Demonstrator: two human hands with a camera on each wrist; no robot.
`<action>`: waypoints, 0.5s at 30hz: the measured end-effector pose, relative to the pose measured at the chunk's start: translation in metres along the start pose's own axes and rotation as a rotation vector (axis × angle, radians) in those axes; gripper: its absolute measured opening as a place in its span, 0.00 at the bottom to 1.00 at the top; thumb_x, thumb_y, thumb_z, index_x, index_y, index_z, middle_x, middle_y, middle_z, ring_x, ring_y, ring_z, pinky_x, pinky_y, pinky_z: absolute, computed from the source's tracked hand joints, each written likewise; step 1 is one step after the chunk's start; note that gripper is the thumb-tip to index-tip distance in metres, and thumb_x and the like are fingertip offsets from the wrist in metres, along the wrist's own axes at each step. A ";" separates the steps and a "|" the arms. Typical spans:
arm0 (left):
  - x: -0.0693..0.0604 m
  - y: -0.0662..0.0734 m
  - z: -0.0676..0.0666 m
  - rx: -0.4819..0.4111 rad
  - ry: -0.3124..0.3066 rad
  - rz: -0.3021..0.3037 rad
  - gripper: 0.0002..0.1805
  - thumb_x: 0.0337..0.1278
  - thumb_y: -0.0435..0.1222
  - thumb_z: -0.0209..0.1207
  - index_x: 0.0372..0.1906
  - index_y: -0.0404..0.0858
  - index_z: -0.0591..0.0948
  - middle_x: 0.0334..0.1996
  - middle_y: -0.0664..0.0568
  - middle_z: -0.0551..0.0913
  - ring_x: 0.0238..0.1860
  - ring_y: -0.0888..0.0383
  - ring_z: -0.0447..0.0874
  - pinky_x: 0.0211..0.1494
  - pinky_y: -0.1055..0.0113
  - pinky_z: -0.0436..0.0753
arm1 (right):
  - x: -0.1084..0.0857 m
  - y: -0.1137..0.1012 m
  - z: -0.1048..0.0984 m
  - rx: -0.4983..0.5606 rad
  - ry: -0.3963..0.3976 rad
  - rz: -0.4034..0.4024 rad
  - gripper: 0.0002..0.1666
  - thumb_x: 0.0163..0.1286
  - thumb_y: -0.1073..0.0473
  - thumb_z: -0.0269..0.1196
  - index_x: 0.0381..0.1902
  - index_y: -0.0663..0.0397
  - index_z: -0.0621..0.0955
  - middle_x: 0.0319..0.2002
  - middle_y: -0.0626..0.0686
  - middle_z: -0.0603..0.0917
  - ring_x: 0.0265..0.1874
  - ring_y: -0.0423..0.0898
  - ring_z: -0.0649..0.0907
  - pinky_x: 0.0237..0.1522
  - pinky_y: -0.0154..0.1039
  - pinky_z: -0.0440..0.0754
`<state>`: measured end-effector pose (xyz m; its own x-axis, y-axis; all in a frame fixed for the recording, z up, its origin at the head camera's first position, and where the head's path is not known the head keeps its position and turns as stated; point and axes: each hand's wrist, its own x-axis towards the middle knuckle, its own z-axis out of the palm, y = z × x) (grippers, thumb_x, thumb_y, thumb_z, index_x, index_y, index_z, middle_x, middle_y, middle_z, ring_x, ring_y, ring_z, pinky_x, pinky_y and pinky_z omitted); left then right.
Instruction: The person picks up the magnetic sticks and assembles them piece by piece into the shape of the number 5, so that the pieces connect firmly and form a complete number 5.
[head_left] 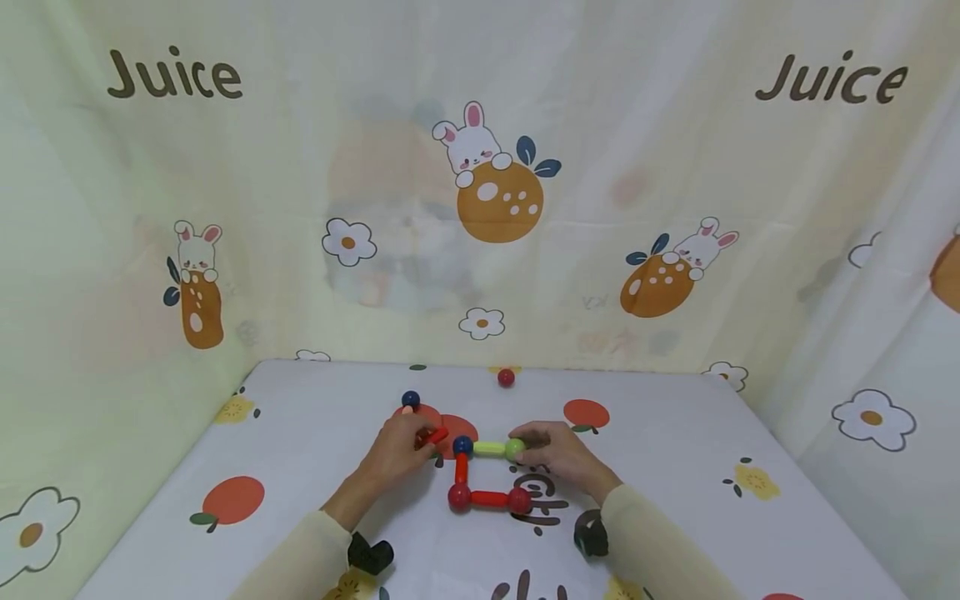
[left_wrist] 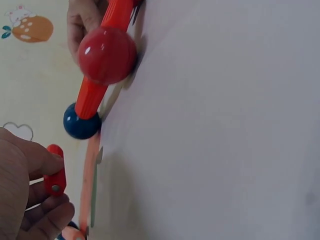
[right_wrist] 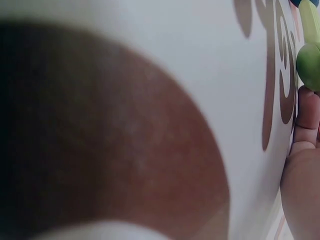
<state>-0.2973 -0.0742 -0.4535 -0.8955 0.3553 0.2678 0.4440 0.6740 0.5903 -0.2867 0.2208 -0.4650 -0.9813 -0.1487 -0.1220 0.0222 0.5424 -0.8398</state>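
Note:
In the head view, a joined shape lies on the cloth: a blue ball (head_left: pixel 462 447), a red rod (head_left: pixel 461 469), a red ball (head_left: pixel 460 497), another red rod (head_left: pixel 489 499) and a second red ball (head_left: pixel 519 501). A light green rod (head_left: pixel 490 448) runs from the blue ball to a green ball (head_left: pixel 514 450). My right hand (head_left: pixel 558 454) touches the green ball with its fingers. My left hand (head_left: pixel 397 450) pinches a loose red rod (left_wrist: pixel 55 172) between thumb and fingers, left of the blue ball and apart from it.
Another blue ball (head_left: pixel 410 399) sits just beyond my left hand. A separate red ball (head_left: pixel 506 378) lies near the table's back edge. The table (head_left: pixel 300 433) has a printed cloth, with patterned curtains (head_left: pixel 405 292) behind and at the sides.

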 end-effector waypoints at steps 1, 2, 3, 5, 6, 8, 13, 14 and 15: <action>-0.001 0.001 0.000 -0.005 0.000 0.004 0.09 0.58 0.30 0.69 0.43 0.38 0.87 0.32 0.56 0.82 0.36 0.57 0.77 0.37 0.68 0.83 | 0.000 0.000 0.000 0.000 0.002 0.001 0.22 0.64 0.58 0.72 0.57 0.44 0.85 0.52 0.47 0.85 0.52 0.47 0.81 0.56 0.48 0.83; -0.002 0.003 0.000 -0.011 0.000 0.008 0.09 0.58 0.30 0.69 0.44 0.39 0.86 0.32 0.56 0.83 0.36 0.57 0.77 0.37 0.68 0.83 | 0.000 0.000 0.000 0.002 0.001 0.003 0.22 0.64 0.58 0.72 0.57 0.44 0.85 0.52 0.47 0.85 0.52 0.47 0.81 0.56 0.48 0.83; -0.003 0.004 0.000 -0.020 -0.001 0.006 0.09 0.58 0.30 0.69 0.44 0.39 0.86 0.32 0.56 0.83 0.36 0.57 0.78 0.37 0.68 0.83 | 0.000 0.000 0.000 0.002 0.002 0.004 0.22 0.64 0.58 0.72 0.57 0.45 0.85 0.52 0.47 0.85 0.52 0.48 0.81 0.56 0.48 0.83; -0.005 0.007 0.000 -0.037 -0.005 -0.006 0.10 0.58 0.31 0.69 0.45 0.39 0.86 0.33 0.56 0.82 0.36 0.57 0.78 0.36 0.69 0.83 | 0.001 0.000 0.000 0.002 0.001 0.006 0.23 0.64 0.58 0.72 0.57 0.44 0.85 0.52 0.47 0.85 0.52 0.48 0.81 0.55 0.47 0.83; -0.006 0.008 0.000 -0.046 -0.004 -0.013 0.10 0.58 0.31 0.69 0.45 0.39 0.86 0.33 0.56 0.82 0.36 0.57 0.78 0.36 0.69 0.83 | 0.001 0.000 0.000 0.003 -0.001 0.009 0.23 0.64 0.58 0.72 0.58 0.44 0.85 0.52 0.48 0.85 0.52 0.48 0.81 0.55 0.47 0.83; -0.007 0.010 0.000 -0.059 0.001 -0.022 0.11 0.59 0.31 0.69 0.47 0.39 0.86 0.33 0.56 0.82 0.37 0.56 0.78 0.36 0.70 0.83 | 0.001 0.000 0.001 0.004 -0.003 0.016 0.23 0.65 0.58 0.72 0.58 0.43 0.85 0.52 0.48 0.85 0.53 0.49 0.81 0.56 0.47 0.83; -0.010 0.015 -0.002 -0.072 0.027 -0.029 0.14 0.59 0.32 0.69 0.50 0.37 0.86 0.33 0.55 0.84 0.35 0.56 0.78 0.34 0.71 0.82 | 0.002 0.001 0.000 -0.001 0.002 0.036 0.22 0.64 0.58 0.72 0.56 0.41 0.85 0.53 0.47 0.85 0.53 0.49 0.80 0.57 0.49 0.82; -0.012 0.017 -0.002 -0.080 0.033 -0.035 0.15 0.59 0.32 0.69 0.51 0.37 0.85 0.33 0.55 0.84 0.35 0.56 0.78 0.33 0.71 0.82 | 0.001 0.000 0.000 -0.002 0.002 0.035 0.22 0.64 0.58 0.72 0.56 0.41 0.85 0.53 0.47 0.85 0.53 0.49 0.80 0.57 0.49 0.83; -0.013 0.018 -0.003 -0.082 0.040 -0.040 0.16 0.59 0.32 0.69 0.52 0.36 0.85 0.33 0.54 0.84 0.35 0.57 0.78 0.33 0.71 0.82 | 0.001 0.000 0.000 -0.001 0.001 0.033 0.22 0.64 0.58 0.72 0.56 0.41 0.85 0.53 0.47 0.85 0.52 0.49 0.81 0.57 0.49 0.83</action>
<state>-0.2779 -0.0683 -0.4444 -0.9139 0.3017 0.2716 0.4050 0.6311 0.6616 -0.2881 0.2208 -0.4653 -0.9803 -0.1297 -0.1489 0.0543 0.5477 -0.8349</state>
